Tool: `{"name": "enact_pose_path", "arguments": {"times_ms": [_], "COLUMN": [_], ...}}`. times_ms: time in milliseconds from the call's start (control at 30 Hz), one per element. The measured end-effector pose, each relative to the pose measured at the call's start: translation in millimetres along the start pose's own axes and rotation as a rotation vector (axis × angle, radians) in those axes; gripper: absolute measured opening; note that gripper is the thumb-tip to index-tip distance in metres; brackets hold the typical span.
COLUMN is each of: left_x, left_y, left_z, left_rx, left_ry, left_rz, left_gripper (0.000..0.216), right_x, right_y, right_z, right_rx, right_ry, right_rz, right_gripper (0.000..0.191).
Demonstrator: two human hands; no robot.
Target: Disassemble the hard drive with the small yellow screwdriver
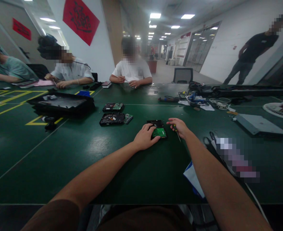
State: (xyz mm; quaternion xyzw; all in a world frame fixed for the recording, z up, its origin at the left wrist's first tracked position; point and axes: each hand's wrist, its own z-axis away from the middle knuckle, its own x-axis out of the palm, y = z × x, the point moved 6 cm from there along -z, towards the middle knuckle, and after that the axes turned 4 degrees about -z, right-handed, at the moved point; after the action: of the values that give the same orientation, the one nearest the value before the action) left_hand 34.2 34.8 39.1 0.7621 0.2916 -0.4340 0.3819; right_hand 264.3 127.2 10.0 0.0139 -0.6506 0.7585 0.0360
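Reaching in from the near edge of the green surface (122, 179), the left hand (145, 137) is resting on the left part of a black hard drive (161, 125), its thumb lying by the near side and its fingers curving over the casing; whether it's gripping firmly or only touching, I cannot tell. The drive is lying flat in front of the person, and its green circuit board (160, 132) is facing up. Over on the other side, the right hand (179, 127) is gripping a screwdriver (175, 129) by its yellow-and-dark handle, the thin shaft slanting down toward the person and its tip pointing away from the drive! Those right fingertips are hovering just beside the casing, aiming left. Farther left, two more drives are lying one behind the other, the back drive (112, 107) showing some green and the front drive (112, 119) sitting right next to a small loose board (128, 118). Beyond them to the left, a large black tray (62, 102) is taking up room, while on the right a flat grey box (260, 124) is lying at an angle and tangled cables (196, 98) are spreading behind. Across the way, a person in a white shirt (131, 70) is sitting with both forearms on the surface.
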Motion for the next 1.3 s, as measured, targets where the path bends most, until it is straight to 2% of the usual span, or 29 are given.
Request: {"name": "enact_pose_path", "arguments": {"times_ms": [167, 367, 533, 667, 833, 900, 1067, 1167, 1300], "left_x": [1, 3, 3, 3, 3, 3, 1, 2, 4], "left_y": [-1, -1, -3, -3, -3, -3, -3, -3, -4], "left_z": [0, 0, 0, 0, 0, 0, 1, 1, 1], "left_rx": [0.001, 0.002, -0.001, 0.006, 0.002, -0.002, 0.001, 0.008, 0.005], "left_ry": [-0.002, 0.010, 0.005, 0.002, 0.003, 0.000, -0.003, -0.002, 0.009], "left_rz": [0.000, 0.000, 0.003, -0.002, -0.010, -0.014, -0.003, 0.009, 0.008], "left_gripper": [0.063, 0.062, 0.063, 0.064, 0.063, 0.063, 0.065, 0.065, 0.063], "right_x": [-10, -23, -28, -27, -27, -25, -16, -10, 4], "right_y": [-4, -4, -13, -33, -86, -109, -156, -173, -189], "right_z": [0, -1, -1, 0, 1, 3, 7, 13, 26], "right_rx": [0.075, 0.219, 0.230, 0.203, 0.072, 0.029, -0.146, -0.256, -0.352], "right_ry": [0.068, 0.125, 0.136, 0.111, 0.052, 0.032, 0.050, 0.155, 0.169], "right_rz": [-0.191, -0.473, -0.596, -0.707, -0.850, -0.840, -0.618, -0.434, -0.288], "right_gripper": [0.031, 0.013, 0.010, 0.012, 0.014, 0.012, 0.008, 0.007, 0.022]}}
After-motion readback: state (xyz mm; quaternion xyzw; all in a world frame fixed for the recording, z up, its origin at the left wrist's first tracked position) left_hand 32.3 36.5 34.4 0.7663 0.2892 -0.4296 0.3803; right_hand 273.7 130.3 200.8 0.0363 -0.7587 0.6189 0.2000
